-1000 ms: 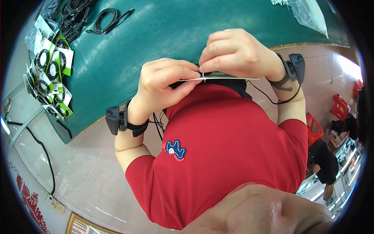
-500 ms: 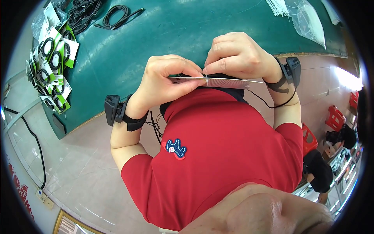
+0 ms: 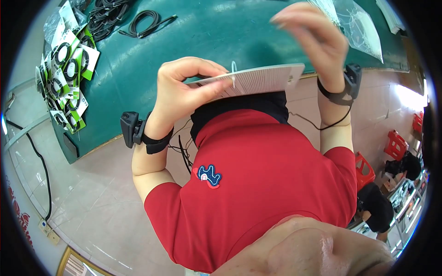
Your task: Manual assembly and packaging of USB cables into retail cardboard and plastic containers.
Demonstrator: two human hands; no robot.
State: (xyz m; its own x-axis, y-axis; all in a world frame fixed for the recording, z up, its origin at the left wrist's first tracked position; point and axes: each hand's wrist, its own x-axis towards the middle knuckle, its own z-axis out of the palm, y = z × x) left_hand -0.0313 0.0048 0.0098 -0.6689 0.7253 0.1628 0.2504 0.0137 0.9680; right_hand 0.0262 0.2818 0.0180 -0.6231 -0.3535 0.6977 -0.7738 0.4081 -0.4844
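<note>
My left hand pinches a thin, pale printed card near its left end, thumb on the near face and fingers behind. A white plastic tie passes through the card beside the thumb tip, its loop standing above the upper edge. What lies behind the card is mostly hidden. Raised over the table to the right, my right hand is apart from the card. Its fingers are stretched out and blurred by motion, with nothing visible in them. White ties lie just beyond it.
The green table holds several carded black cables at left. Coiled black cables and a single coil lie behind. A clear plastic bag is at far right. Red stools and another person are at right.
My right hand has let go at the card and moved up and right. The card has tilted, showing more of its face, and the tie's loop now stands free.
</note>
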